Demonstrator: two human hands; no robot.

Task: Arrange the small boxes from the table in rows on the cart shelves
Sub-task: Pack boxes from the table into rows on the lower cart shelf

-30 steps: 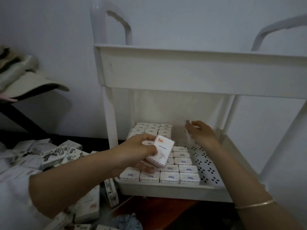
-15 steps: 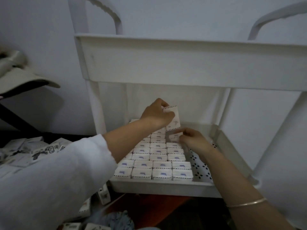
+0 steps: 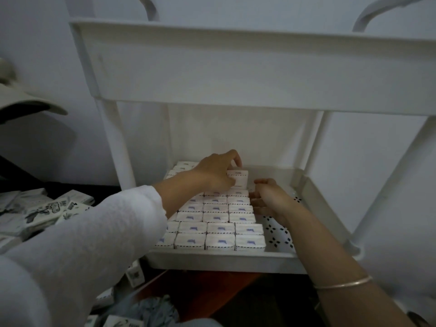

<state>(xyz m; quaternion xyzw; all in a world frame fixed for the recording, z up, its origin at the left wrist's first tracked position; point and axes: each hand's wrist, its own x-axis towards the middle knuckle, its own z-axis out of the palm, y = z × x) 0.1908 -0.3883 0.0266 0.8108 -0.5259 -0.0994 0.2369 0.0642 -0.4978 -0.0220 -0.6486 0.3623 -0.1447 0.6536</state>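
Observation:
Several small white boxes (image 3: pixel 219 228) with dashed edges and purple marks stand in tight rows on the white cart's lower shelf (image 3: pixel 221 258). My left hand (image 3: pixel 215 172) reaches to the back of the rows and grips one small box (image 3: pixel 238 179), which stands upright at the far end of the right column. My right hand (image 3: pixel 267 197) lies beside the right column with its fingers relaxed and its palm toward the boxes. It holds nothing.
The cart's upper shelf (image 3: pixel 236 67) hangs over the lower one. White posts (image 3: pixel 122 149) stand at the shelf corners. A heap of loose boxes (image 3: pixel 42 211) lies on the table at the left. The shelf's perforated floor (image 3: pixel 278 232) shows bare at the right.
My left hand has lowered its box from above the rows down onto the back of the right column. My right hand has let go of its box and rests by the column.

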